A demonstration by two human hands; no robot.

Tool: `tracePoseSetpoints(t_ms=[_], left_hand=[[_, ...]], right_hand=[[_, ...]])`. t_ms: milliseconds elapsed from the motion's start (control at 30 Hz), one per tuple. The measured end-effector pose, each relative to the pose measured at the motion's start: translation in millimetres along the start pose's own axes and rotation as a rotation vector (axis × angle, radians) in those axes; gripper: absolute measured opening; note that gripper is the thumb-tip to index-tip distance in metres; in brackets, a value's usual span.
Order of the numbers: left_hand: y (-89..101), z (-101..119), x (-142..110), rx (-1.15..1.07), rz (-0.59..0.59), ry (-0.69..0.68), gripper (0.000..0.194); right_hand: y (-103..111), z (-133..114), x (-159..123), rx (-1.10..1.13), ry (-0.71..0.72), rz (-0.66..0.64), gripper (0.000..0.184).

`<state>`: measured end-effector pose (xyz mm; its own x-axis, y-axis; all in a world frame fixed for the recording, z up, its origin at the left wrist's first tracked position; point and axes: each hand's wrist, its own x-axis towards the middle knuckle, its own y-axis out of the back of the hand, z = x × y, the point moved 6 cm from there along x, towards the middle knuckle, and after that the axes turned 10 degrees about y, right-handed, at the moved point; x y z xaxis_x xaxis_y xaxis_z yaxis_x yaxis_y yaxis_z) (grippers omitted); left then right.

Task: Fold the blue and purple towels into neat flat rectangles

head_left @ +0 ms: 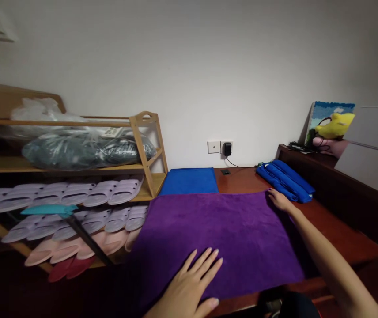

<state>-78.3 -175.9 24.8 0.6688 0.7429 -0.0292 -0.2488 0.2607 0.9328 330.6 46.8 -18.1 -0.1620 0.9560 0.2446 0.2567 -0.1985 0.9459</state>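
A purple towel (pixel 215 229) lies spread out over a reddish-brown wooden surface, its near part reaching the front edge. My left hand (pixel 192 282) rests on the near part of the towel, palm down, with its fingers stretched and apart. At the far right corner, my right hand (pixel 279 201) has its fingers closed on the towel's edge; the thumb side is partly hidden. Behind the towel lies a flat blue cloth (pixel 190 180), partly covered by it. Just beyond my right hand is a folded blue cloth bundle (pixel 285 180).
On the left stands a wooden rack (pixel 149 163) with several pairs of slippers (pixel 122 190) and a plastic-wrapped bundle (pixel 86 148). A turquoise-topped handle (pixel 51 210) leans before it. A black charger (pixel 228 149) is in the wall socket. A yellow plush toy (pixel 333 127) sits at right.
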Motion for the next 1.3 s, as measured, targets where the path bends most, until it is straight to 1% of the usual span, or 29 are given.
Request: tracePoseSetpoints(t_ms=[67, 133, 267, 400, 533, 633, 700, 800, 867, 933, 1000, 1033, 1100, 1133, 1200, 1267, 1300], left_hand=[[-9.1, -4, 0, -0.027, -0.026, 0.015, 0.084], [-13.5, -13, -2, -0.038, -0.042, 0.037, 0.088], [-16.8, -23, -6, 0.005, -0.1, 0.047, 0.093], [-17.1, -25, -9, 0.102, -0.163, 0.057, 0.088], [-15.1, -25, -9, 0.136, -0.217, 0.093, 0.087], [-16.8, -23, -7, 0.128, -0.238, 0.105, 0.088], [-20.8, -23, -5, 0.135, -0.242, 0.116, 0.087], [-25.5, -22, -3, 0.154, -0.218, 0.122, 0.083], [-23.9, -21, -4, 0.143, -0.203, 0.083, 0.076], [-16.0, -18, -8, 0.104, -0.213, 0.005, 0.071], [0.1, -16, -15, 0.063, -0.222, -0.063, 0.071], [11.2, -18, -16, 0.053, -0.21, -0.065, 0.072], [35.9, -25, -12, 0.056, -0.164, -0.014, 0.068], [47.4, -29, -5, 0.061, -0.142, 0.016, 0.063], [64.4, -36, 22, 0.064, -0.119, 0.048, 0.055], [71.5, -42, 65, 0.069, -0.091, 0.047, 0.054], [70.5, -44, 90, 0.087, -0.074, 0.037, 0.054]], right_hand=[[-9, 5, 12, -0.022, -0.039, 0.011, 0.055], [-13, 11, 18, -0.036, -0.072, 0.021, 0.056], [-9, 24, 24, -0.065, -0.109, 0.046, 0.051], [-8, 30, 26, -0.094, -0.118, 0.021, 0.05], [-11, 27, 28, -0.094, -0.084, -0.02, 0.054], [-15, 23, 29, -0.125, -0.113, -0.022, 0.062], [-20, 18, 30, -0.144, -0.129, -0.015, 0.066], [-29, 11, 31, -0.136, -0.11, -0.027, 0.07], [-30, 9, 30, -0.115, -0.086, -0.049, 0.072], [-24, 9, 25, -0.102, -0.079, -0.05, 0.074], [-14, 6, 11, -0.082, -0.084, -0.028, 0.074], [-9, 3, 0, -0.061, -0.084, -0.02, 0.075], [0, -10, -32, -0.007, -0.057, -0.028, 0.076], [3, -19, -51, 0.006, -0.024, -0.047, 0.076], [7, -39, -95, -0.02, 0.059, -0.093, 0.071], [12, -51, -136, -0.085, 0.106, -0.084, 0.069], [14, -53, -153, -0.114, 0.104, -0.075, 0.068]])
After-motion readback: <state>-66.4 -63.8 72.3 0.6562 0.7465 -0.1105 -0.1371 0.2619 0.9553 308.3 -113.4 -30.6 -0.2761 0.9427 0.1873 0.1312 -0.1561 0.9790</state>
